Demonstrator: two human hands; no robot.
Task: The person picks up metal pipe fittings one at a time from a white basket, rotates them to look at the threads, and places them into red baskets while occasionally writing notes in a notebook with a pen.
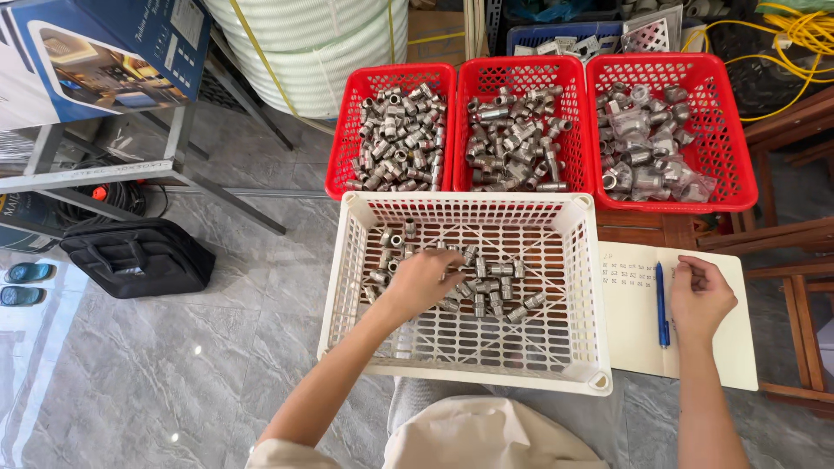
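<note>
Reaching left hand, fingers curled on shiny metal fittings | white lattice basket | right hand loosely curled on notebook

Left hand hides fittings beneath; notebook writing too small

One camera sits on the person's head and looks steeply down and slightly forward, from close above. The white basket fills the middle of the frame, with three red baskets beyond it along the top. The person's forearms enter from the bottom edge. The grey tiled floor takes up the lower left, a notepad the right.
</note>
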